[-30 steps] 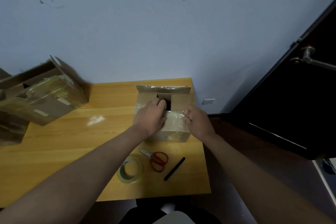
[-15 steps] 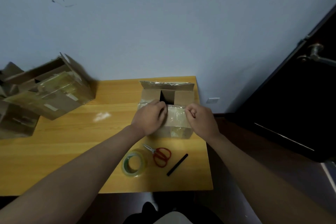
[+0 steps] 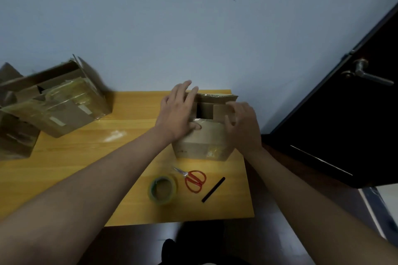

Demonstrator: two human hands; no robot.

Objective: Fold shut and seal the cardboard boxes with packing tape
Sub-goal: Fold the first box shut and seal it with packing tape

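Note:
A small cardboard box [image 3: 202, 146] stands at the right end of the wooden table [image 3: 71, 161]. Its near flap lies folded down, its far flap [image 3: 217, 98] stands up, and a dark gap shows between them. My left hand [image 3: 179, 112] lies over the box's left top, fingers straight and reaching toward the far flap, thumb pressing the near flap. My right hand [image 3: 242, 127] hovers at the box's right top with fingers spread and loosely bent, holding nothing. A roll of clear packing tape [image 3: 163, 190] lies in front of the box.
Red-handled scissors [image 3: 192, 179] and a black stick [image 3: 213, 189] lie beside the tape near the table's front edge. Larger taped cardboard boxes [image 3: 58, 105] are stacked at the left. A dark door [image 3: 344, 127] with a metal handle stands to the right.
Both hands have uncurled from the near flap. My left hand has stretched forward toward the far flap, and my right hand has lifted and spread its fingers.

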